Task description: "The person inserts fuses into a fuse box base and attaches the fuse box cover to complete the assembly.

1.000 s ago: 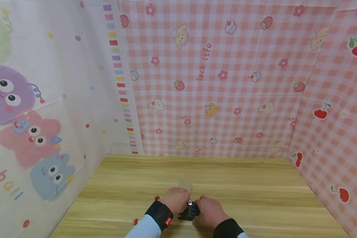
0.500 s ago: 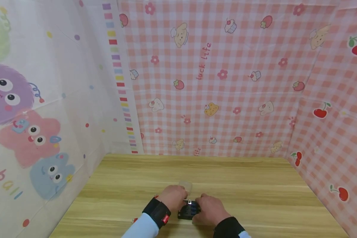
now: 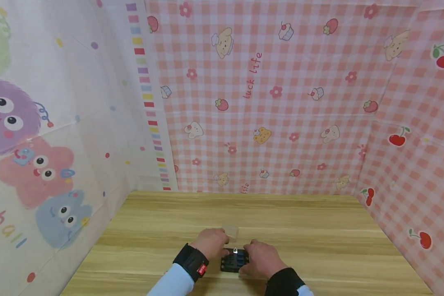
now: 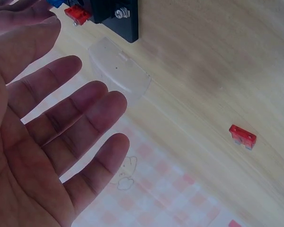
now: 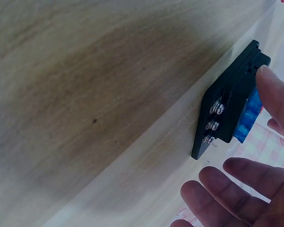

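Note:
A black fuse block [image 3: 232, 265] with metal terminal screws and blue blade fuses [image 5: 248, 116] lies on the wooden table. My right hand [image 3: 262, 259] holds its right side, thumb at the near end and a fingertip at the far end; the other fingers are extended off it. My left hand [image 3: 211, 243] is just left of the block with its fingers spread loosely and nothing in them. In the left wrist view a red blade fuse [image 4: 77, 14] shows at the block's edge, near the blue. Another red blade fuse [image 4: 243, 137] lies loose on the wood.
A clear plastic cover [image 4: 120, 71] lies just beyond the block. The wooden table [image 3: 299, 222] is bounded by a pink checked cloth [image 3: 266, 115] at the back and printed cloths at both sides. My left sleeve [image 3: 174, 281] hides part of the table.
My left hand has drawn back left from over the fuse block, and its fingers have moved off it. More of the block shows now. My right hand has stayed at its right side.

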Available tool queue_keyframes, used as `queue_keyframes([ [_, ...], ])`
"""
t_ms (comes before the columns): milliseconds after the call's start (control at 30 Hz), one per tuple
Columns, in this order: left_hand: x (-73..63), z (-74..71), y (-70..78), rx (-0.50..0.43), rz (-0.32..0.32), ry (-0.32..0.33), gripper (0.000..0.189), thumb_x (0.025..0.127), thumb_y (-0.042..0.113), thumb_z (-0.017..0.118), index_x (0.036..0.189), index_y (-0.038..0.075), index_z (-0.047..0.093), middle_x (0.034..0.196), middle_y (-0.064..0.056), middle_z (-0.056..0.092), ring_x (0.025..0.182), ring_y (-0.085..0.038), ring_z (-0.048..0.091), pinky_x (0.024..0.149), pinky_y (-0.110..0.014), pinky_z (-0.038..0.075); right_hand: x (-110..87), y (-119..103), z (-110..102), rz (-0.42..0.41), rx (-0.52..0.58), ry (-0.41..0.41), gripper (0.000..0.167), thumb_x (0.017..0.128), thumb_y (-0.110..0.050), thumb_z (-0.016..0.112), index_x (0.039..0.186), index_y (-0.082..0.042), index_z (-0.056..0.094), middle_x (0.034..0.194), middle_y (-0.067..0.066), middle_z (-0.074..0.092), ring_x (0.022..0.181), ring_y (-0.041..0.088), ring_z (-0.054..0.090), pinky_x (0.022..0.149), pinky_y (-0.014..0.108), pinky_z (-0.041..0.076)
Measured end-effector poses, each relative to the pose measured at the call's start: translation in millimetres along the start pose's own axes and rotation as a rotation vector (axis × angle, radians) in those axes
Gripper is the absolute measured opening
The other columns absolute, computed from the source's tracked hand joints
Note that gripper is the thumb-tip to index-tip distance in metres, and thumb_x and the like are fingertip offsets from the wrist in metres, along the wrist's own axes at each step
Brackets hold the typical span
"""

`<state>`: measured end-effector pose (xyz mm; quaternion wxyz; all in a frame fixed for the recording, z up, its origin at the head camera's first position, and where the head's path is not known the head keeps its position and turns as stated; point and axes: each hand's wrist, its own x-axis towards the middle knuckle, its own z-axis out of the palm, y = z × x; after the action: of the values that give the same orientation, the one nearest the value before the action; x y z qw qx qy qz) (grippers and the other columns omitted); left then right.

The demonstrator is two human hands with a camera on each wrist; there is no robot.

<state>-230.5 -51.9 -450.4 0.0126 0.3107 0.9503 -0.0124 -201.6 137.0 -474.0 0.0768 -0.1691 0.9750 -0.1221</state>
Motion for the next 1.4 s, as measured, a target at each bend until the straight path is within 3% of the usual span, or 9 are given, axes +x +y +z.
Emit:
queue_keyframes([
  [300, -2.6, -3.5, -8.5, -0.038, -0.063, -0.023, 0.029, 0.084, 0.035, 0.078, 0.104, 0.014, 0.076, 0.086, 0.004, 0.064, 0.076, -0.012, 0.06, 0.071, -0.03, 0.05, -1.9, 0, -1, 0.003, -0.005, -0.006, 0.065, 0.072, -0.043, 0.086, 0.12, -0.004, 0.067, 0.101, 0.007, 0.063, 0.082, 0.02, 0.057, 0.081, 0.045, 0.05],
  [900, -14.1, -2.7, -24.5, -0.059, -0.081, 0.076, 0.029, 0.083, 0.034, 0.08, 0.1, 0.011, 0.076, 0.082, 0.001, 0.065, 0.072, -0.014, 0.059, 0.068, -0.032, 0.05, -2.5, -1, -2, 0.003, -0.008, 0.008, 0.065, 0.072, -0.045, 0.086, 0.118, -0.003, 0.068, 0.1, 0.007, 0.064, 0.083, 0.02, 0.058, 0.081, 0.045, 0.05],
  [1400, -23.8, -9.6, -37.0, -0.113, -0.141, 0.075, 0.029, 0.083, 0.03, 0.08, 0.1, 0.007, 0.075, 0.089, -0.003, 0.069, 0.082, -0.019, 0.064, 0.076, -0.037, 0.052, -4.7, 0, -4, -0.007, 0.0, 0.006, 0.065, 0.072, -0.044, 0.086, 0.12, -0.003, 0.067, 0.104, 0.009, 0.064, 0.086, 0.022, 0.059, 0.084, 0.047, 0.05],
])
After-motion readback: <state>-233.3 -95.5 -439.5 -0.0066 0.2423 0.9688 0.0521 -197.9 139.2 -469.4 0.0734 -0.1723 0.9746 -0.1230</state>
